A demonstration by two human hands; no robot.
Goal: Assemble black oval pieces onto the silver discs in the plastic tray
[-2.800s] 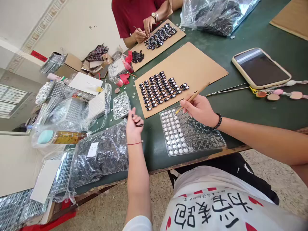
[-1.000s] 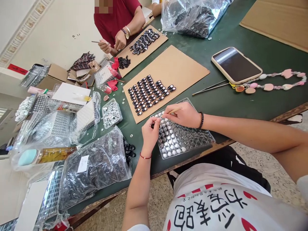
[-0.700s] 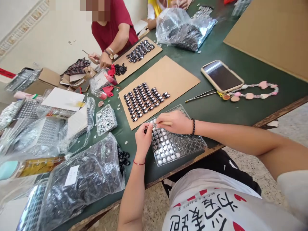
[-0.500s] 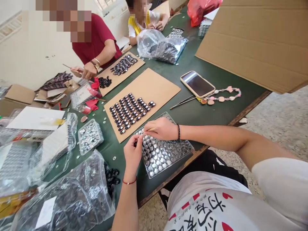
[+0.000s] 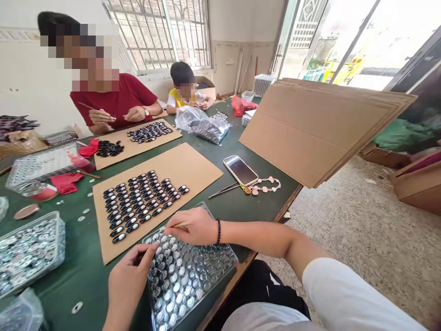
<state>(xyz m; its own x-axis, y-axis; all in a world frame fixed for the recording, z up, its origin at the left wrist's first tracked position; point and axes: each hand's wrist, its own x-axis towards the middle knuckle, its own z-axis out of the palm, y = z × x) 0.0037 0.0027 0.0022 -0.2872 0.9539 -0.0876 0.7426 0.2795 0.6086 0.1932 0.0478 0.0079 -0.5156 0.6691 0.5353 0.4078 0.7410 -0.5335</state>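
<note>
My right hand [image 5: 193, 227] pinches a thin wooden stick [image 5: 176, 225], its tip over the far left corner of a clear blister tray [image 5: 200, 280] of small silver round pieces. My left hand [image 5: 129, 280] rests at the tray's left edge, fingertips pinched on a small dark piece that I can barely see. Just beyond the tray lies a cardboard sheet [image 5: 193, 170] bearing rows of black oval pieces [image 5: 141, 197].
A phone [image 5: 240, 170] with a bead strap and tweezers [image 5: 225, 189] lie to the right. A stack of cardboard sheets [image 5: 310, 128] overhangs the table's right side. A person in red [image 5: 113, 99] works at a second sheet. A smaller person [image 5: 186, 89] sits beyond a plastic bag [image 5: 203, 126].
The view has tilted up from the table to the room and the other people. My left hand came from the black bag at the left over to the tray, beside my right hand.
</note>
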